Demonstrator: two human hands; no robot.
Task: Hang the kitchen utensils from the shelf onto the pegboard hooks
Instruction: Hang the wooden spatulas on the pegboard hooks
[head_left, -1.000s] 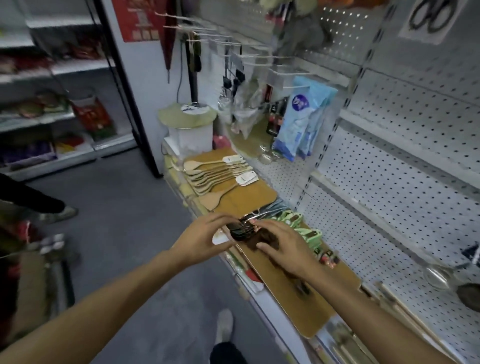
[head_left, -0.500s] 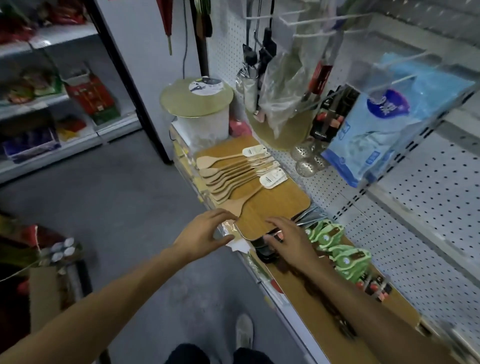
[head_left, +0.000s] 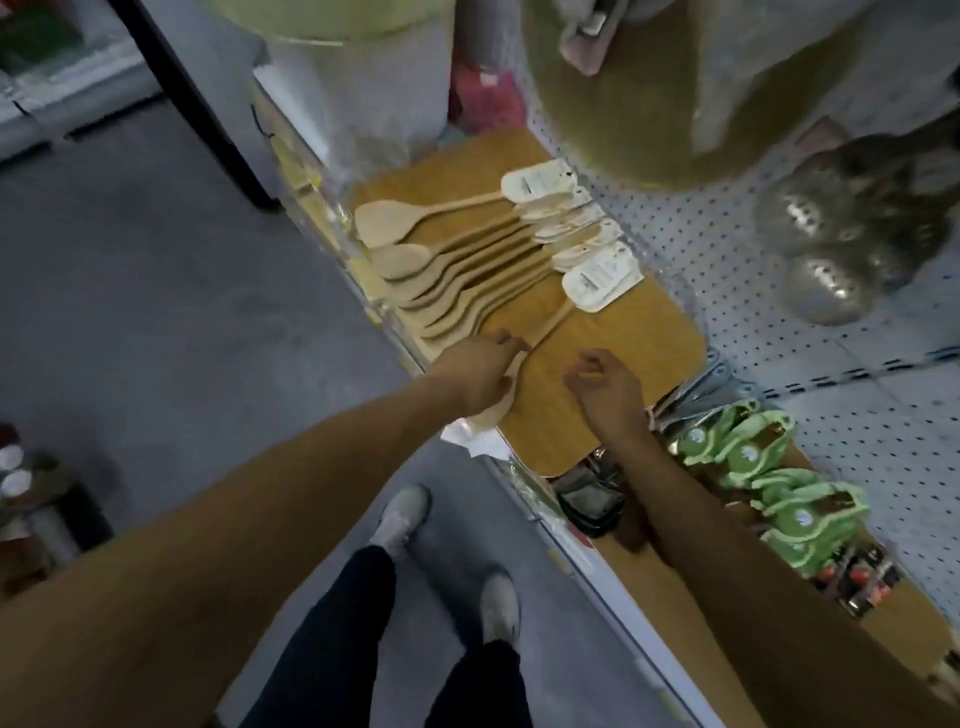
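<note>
Several wooden spatulas (head_left: 457, 265) with white card tags lie fanned out on a wooden board (head_left: 623, 353) on the shelf. The nearest spatula (head_left: 555, 323) lies apart from the row, its tag (head_left: 600, 278) toward the pegboard (head_left: 727, 291). My left hand (head_left: 478, 374) lies over this spatula's blade, with the fingers curled round its neck. My right hand (head_left: 605, 387) hovers over the board just right of it, fingers loosely curled, holding nothing.
Metal strainers (head_left: 826, 244) and bagged goods hang from the pegboard above the shelf. Green packaged items (head_left: 753, 457) and a black item (head_left: 592, 506) lie on the shelf under my right forearm. A white cylindrical container (head_left: 358, 93) stands at the shelf's far end.
Both hands have moved from the dark items along the shelf to the spatulas. My left hand has come down on the nearest spatula. The view has tilted down and closer.
</note>
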